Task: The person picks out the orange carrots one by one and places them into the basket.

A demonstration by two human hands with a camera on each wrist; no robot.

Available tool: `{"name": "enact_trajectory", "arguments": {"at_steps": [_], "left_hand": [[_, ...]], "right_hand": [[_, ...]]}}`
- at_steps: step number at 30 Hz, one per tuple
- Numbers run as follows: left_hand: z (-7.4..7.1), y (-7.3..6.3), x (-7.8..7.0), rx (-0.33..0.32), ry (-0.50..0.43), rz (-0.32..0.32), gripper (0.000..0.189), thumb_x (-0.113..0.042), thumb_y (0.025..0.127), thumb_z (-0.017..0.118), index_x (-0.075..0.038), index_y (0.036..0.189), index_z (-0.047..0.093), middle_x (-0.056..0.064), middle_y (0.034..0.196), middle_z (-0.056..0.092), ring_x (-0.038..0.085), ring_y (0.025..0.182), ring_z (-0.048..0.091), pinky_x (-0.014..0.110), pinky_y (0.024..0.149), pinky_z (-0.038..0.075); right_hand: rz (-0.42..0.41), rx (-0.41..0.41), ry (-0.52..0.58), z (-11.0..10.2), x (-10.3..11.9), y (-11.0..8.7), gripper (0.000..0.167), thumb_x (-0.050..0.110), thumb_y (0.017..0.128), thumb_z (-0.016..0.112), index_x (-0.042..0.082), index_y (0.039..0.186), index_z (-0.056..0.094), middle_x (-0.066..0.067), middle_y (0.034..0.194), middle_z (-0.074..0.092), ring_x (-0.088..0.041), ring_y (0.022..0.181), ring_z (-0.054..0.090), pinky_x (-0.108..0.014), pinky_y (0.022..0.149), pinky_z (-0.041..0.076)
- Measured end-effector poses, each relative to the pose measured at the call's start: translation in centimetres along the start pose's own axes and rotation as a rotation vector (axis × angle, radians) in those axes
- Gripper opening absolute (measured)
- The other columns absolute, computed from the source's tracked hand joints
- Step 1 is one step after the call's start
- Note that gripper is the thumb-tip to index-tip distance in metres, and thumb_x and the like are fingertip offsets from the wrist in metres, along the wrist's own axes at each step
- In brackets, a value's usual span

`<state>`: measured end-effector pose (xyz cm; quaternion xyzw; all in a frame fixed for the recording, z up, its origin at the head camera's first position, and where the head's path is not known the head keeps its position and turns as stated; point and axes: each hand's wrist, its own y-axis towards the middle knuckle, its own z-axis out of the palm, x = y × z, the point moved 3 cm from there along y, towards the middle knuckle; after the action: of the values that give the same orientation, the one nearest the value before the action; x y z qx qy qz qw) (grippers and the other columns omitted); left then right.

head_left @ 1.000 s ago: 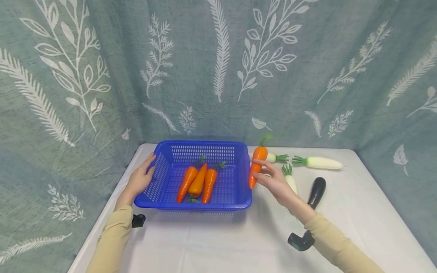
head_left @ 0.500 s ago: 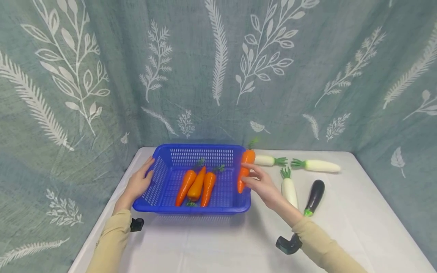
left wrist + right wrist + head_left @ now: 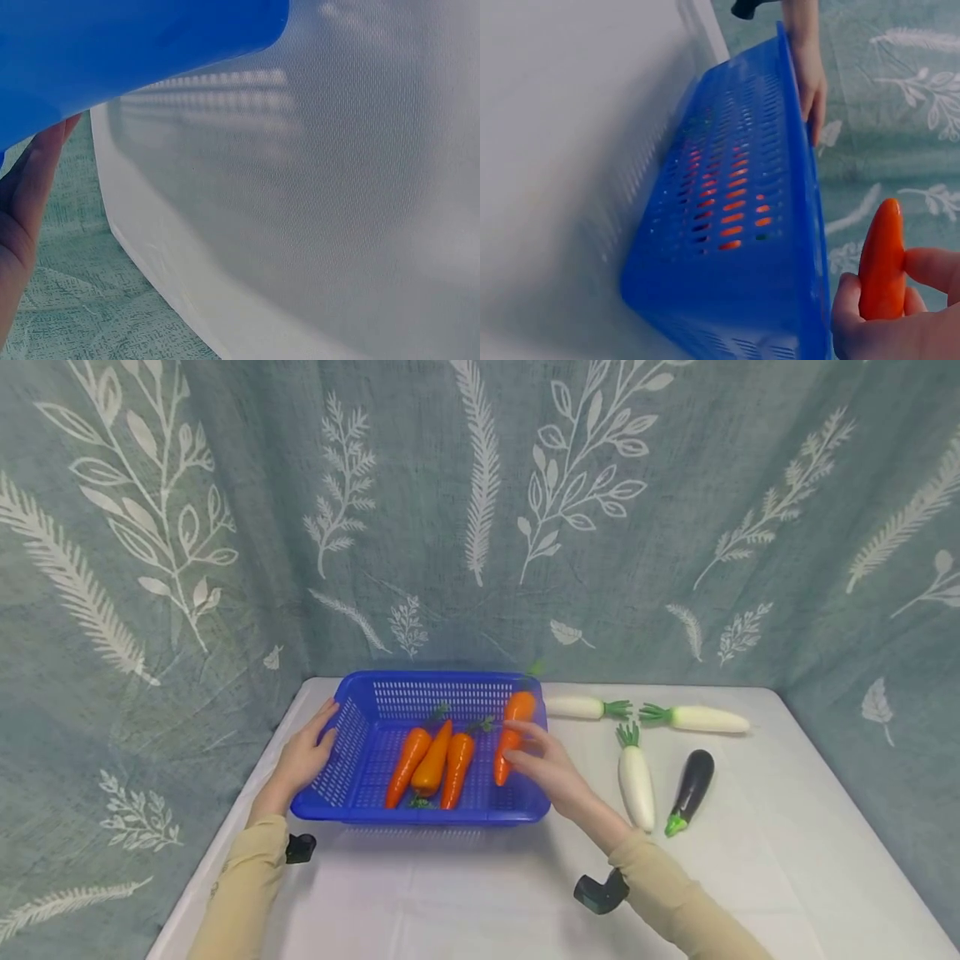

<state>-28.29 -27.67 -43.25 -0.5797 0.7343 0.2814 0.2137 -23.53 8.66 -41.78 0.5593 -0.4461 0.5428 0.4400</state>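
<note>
A blue plastic basket (image 3: pixel 420 815) stands on the white table, with several orange carrots (image 3: pixel 459 768) lying in it. My right hand (image 3: pixel 543 768) pinches another carrot (image 3: pixel 519 706) between thumb and fingers, just inside the basket's right rim. The right wrist view shows the tapered end of this carrot (image 3: pixel 885 255) poking out past the fingertips, above the rim. My left hand (image 3: pixel 303 760) rests with fairly straight fingers against the basket's left side. In the left wrist view part of that hand (image 3: pixel 30 202) shows beneath the blue rim, its fingertips hidden.
Right of the basket lie white radishes with green tops: one close by the basket (image 3: pixel 573 707), one farther right (image 3: pixel 708 719) and one nearer me (image 3: pixel 636 785). A dark eggplant (image 3: pixel 692 789) is beside the nearest one. A patterned green curtain (image 3: pixel 480 527) hangs behind the table.
My right hand has carried the carrot leftward from outside the basket's right rim to inside it. The left hand has stayed at the basket's left side.
</note>
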Motion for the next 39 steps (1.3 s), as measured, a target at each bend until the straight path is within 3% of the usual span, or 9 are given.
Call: {"name": "enact_trajectory", "arguments": {"at_steps": [10, 16, 22, 29, 34, 39], "left_hand": [[-0.1, -0.1, -0.5, 0.002, 0.008, -0.006, 0.047, -0.006, 0.103, 0.041, 0.010, 0.146, 0.032, 0.025, 0.155, 0.024, 0.048, 0.138, 0.027, 0.060, 0.111, 0.023], [0.0, -0.1, -0.3, 0.000, 0.007, 0.010, 0.047, -0.005, 0.102, 0.040, 0.011, 0.146, 0.031, 0.027, 0.155, 0.023, 0.050, 0.138, 0.026, 0.061, 0.111, 0.023], [0.0, -0.1, 0.0, 0.001, 0.014, 0.006, 0.048, -0.006, 0.103, 0.040, 0.010, 0.147, 0.031, 0.026, 0.155, 0.023, 0.049, 0.138, 0.026, 0.061, 0.111, 0.023], [-0.1, 0.4, -0.2, -0.004, 0.002, -0.001, 0.048, -0.008, 0.103, 0.039, 0.008, 0.148, 0.031, 0.023, 0.157, 0.022, 0.049, 0.138, 0.026, 0.061, 0.110, 0.023], [-0.1, 0.6, -0.4, -0.005, -0.001, 0.013, 0.048, -0.007, 0.103, 0.039, 0.008, 0.148, 0.031, 0.023, 0.156, 0.023, 0.049, 0.138, 0.026, 0.061, 0.111, 0.022], [-0.1, 0.1, -0.4, 0.007, -0.001, 0.006, 0.048, -0.005, 0.102, 0.040, 0.010, 0.147, 0.031, 0.025, 0.156, 0.022, 0.049, 0.138, 0.025, 0.061, 0.111, 0.022]], "right_hand": [[0.044, -0.020, -0.080, 1.7, -1.2, 0.5, 0.040, -0.002, 0.090, 0.061, -0.003, 0.130, 0.057, -0.023, 0.121, 0.057, -0.036, 0.109, 0.056, -0.045, 0.090, 0.053], [0.088, -0.017, -0.103, 3.0, -2.0, 1.0, 0.042, -0.002, 0.089, 0.061, -0.003, 0.131, 0.056, -0.022, 0.126, 0.055, -0.036, 0.110, 0.055, -0.046, 0.089, 0.054], [0.161, -0.010, -0.106, 4.0, -2.8, 1.5, 0.043, -0.002, 0.089, 0.060, -0.004, 0.132, 0.055, -0.022, 0.121, 0.056, -0.025, 0.093, 0.059, -0.045, 0.089, 0.054], [0.252, -0.027, -0.136, 4.3, -3.2, 2.7, 0.046, -0.006, 0.085, 0.060, -0.007, 0.130, 0.055, -0.023, 0.124, 0.057, -0.014, 0.070, 0.052, -0.025, 0.070, 0.052], [0.322, -0.029, -0.154, 4.5, -3.5, 3.1, 0.043, -0.008, 0.084, 0.060, -0.007, 0.127, 0.057, -0.022, 0.115, 0.058, -0.014, 0.067, 0.049, -0.021, 0.065, 0.049], [0.341, -0.015, -0.198, 4.8, -4.0, 2.9, 0.041, -0.009, 0.082, 0.062, -0.007, 0.123, 0.059, -0.016, 0.102, 0.060, -0.015, 0.067, 0.050, -0.020, 0.059, 0.045]]}}
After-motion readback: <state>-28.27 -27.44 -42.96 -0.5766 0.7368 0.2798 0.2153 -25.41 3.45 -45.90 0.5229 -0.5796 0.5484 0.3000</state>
